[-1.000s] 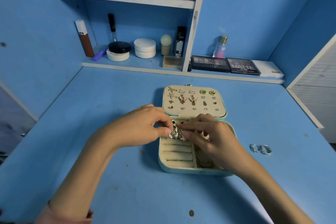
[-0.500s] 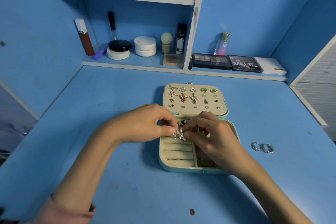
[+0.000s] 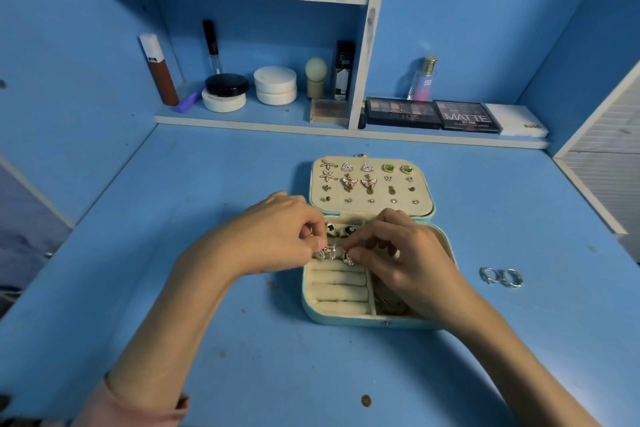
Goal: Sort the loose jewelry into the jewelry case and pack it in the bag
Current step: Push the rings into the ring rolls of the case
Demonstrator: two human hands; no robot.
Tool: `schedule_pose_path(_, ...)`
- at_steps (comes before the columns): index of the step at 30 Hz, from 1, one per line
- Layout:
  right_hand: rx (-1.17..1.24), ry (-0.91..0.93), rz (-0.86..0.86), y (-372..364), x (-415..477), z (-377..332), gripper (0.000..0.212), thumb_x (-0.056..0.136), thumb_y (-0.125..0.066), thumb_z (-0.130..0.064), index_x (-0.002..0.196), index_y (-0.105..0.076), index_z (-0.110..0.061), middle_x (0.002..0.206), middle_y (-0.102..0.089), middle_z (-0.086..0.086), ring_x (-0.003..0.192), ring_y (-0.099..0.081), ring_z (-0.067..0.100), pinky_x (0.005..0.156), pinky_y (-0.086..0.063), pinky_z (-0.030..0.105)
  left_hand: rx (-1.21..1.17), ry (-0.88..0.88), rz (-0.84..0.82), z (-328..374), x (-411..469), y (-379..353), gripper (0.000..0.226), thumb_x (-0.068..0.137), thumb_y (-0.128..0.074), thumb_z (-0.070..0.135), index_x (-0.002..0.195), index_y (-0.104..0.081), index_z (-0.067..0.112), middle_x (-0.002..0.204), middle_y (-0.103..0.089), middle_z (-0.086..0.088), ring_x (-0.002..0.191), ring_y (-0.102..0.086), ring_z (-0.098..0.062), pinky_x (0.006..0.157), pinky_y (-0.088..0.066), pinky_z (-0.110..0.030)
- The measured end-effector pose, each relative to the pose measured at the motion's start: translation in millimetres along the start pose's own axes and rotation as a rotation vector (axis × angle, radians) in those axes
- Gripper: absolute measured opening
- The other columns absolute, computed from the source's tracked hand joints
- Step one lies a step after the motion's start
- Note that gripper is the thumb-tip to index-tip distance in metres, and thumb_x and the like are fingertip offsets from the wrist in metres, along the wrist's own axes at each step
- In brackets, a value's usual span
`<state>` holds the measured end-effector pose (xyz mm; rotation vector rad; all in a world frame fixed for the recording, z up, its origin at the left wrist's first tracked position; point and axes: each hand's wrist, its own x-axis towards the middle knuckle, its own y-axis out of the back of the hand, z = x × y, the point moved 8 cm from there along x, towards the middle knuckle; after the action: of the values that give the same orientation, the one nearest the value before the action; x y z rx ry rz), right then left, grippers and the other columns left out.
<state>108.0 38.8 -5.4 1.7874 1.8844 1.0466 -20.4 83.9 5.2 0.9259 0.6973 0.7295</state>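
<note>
An open teal jewelry case (image 3: 346,320) lies on the blue desk, its cream lid panel (image 3: 371,210) studded with several earrings. Cream ring rolls fill the left of its base, and two dark-faced rings (image 3: 341,229) sit in the top roll. My left hand (image 3: 273,239) and my right hand (image 3: 401,253) meet over the rolls, each pinching a sparkly silver piece (image 3: 334,252) between thumb and fingertip. Two silver hoop earrings (image 3: 501,277) lie loose on the desk to the right of the case. No bag is in view.
Shelves at the back hold cosmetics: white jars (image 3: 276,85), a brown tube (image 3: 159,69), a perfume bottle (image 3: 424,80), dark palettes (image 3: 433,113). A white slatted panel (image 3: 606,156) borders the desk's right side. A small brown speck (image 3: 366,400) lies near the front.
Both hands stay over the ring rolls with the sparkly piece between them; the fingers have shifted only slightly. The hoop earrings have not moved.
</note>
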Motion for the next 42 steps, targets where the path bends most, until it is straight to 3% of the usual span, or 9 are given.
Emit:
schedule_pose_path(3,0.001,-0.006,0.004,0.3,0.3,-0.7,0.018,0.077,-0.061,-0.033,0.088,-0.073,-0.027,0.080,-0.056,-0.003,0.077,-0.049,0.006,0.070,-0.035,0.013,-0.092,0.025,0.015,-8.9,-2.7,-1.0,0.015,0.088,-0.065,0.036,0.086,-0.050,0.033,0.087,-0.054,0.011,0.075,-0.046,-0.002,0.066,-0.038,-0.021)
schedule_pose_path(6,0.010,-0.006,0.011,0.9,-0.2,-1.2,0.015,0.077,-0.063,-0.032,0.087,-0.073,-0.026,0.079,-0.056,-0.003,0.075,-0.048,0.005,0.070,-0.036,0.014,-0.209,0.059,0.018,-17.0,-3.5,-5.7,0.017,0.086,-0.067,0.036,0.088,-0.051,0.031,0.082,-0.055,0.010,0.068,-0.047,-0.004,0.069,-0.042,-0.025)
schedule_pose_path(11,0.075,-0.023,-0.026,0.3,0.4,0.8,0.010,0.080,-0.073,-0.017,0.083,-0.074,-0.027,0.079,-0.055,-0.001,0.071,-0.048,0.007,0.069,-0.037,0.017,-0.327,0.084,0.047,-22.2,-1.5,-8.8,0.017,0.084,-0.071,0.032,0.083,-0.054,0.030,0.075,-0.053,0.009,0.063,-0.046,-0.005,0.070,-0.044,-0.027)
schedule_pose_path(23,0.108,-0.067,-0.100,2.3,1.5,2.4,0.012,0.082,-0.071,-0.022,0.085,-0.074,-0.032,0.081,-0.061,-0.003,0.074,-0.052,0.003,0.068,-0.037,0.013,-0.355,0.123,0.031,-23.5,-2.1,-9.9,0.018,0.083,-0.072,0.032,0.084,-0.055,0.027,0.073,-0.054,0.008,0.062,-0.046,-0.006,0.066,-0.042,-0.026)
schedule_pose_path(31,0.050,-0.140,-0.018,73.3,-11.8,27.7,0.018,0.085,-0.067,-0.015,0.090,-0.074,-0.030,0.081,-0.062,-0.010,0.072,-0.055,0.018,0.065,-0.047,0.029,-0.066,-0.016,0.212,20.8,-5.9,7.5,0.018,0.087,-0.064,0.023,0.087,-0.049,0.033,0.081,-0.051,0.013,0.070,-0.047,0.001,0.060,-0.034,-0.015)
schedule_pose_path(33,-0.046,-0.208,-0.012,100.6,-19.8,45.7,0.018,0.085,-0.067,-0.015,0.086,-0.072,-0.032,0.081,-0.063,-0.008,0.070,-0.054,0.013,0.064,-0.046,0.023,-0.119,-0.073,0.264,38.2,-2.2,6.6,0.014,0.088,-0.063,0.027,0.087,-0.050,0.033,0.080,-0.053,0.015,0.071,-0.048,0.004,0.060,-0.034,-0.015)
schedule_pose_path(36,-0.234,-0.342,-0.145,123.1,-37.5,75.4,0.018,0.082,-0.070,-0.020,0.086,-0.068,-0.037,0.083,-0.064,-0.010,0.074,-0.055,0.004,0.066,-0.041,0.010,-0.191,-0.179,0.285,66.0,7.2,-2.5,0.011,0.088,-0.061,0.027,0.085,-0.053,0.033,0.079,-0.054,0.017,0.076,-0.046,0.009,0.065,-0.036,-0.016)
schedule_pose_path(39,-0.344,-0.469,-0.320,121.6,-56.9,100.3,0.025,0.075,-0.076,-0.030,0.087,-0.061,-0.046,0.089,-0.061,-0.013,0.078,-0.057,0.002,0.070,-0.047,0.016,-0.204,-0.240,0.282,90.7,17.8,-14.6,0.010,0.089,-0.060,0.028,0.086,-0.054,0.036,0.082,-0.054,0.019,0.082,-0.045,0.005,0.073,-0.038,-0.022)
schedule_pose_path(42,-0.374,-0.472,-0.357,113.2,-63.2,106.6,0.029,0.069,-0.078,-0.029,0.086,-0.060,-0.045,0.086,-0.057,-0.013,0.080,-0.056,0.004,0.073,-0.049,0.024,-0.180,-0.305,0.248,116.1,28.3,-27.6,0.009,0.091,-0.058,0.026,0.097,-0.057,0.033,0.093,-0.057,0.017,0.093,-0.043,-0.002,0.081,-0.033,-0.020)
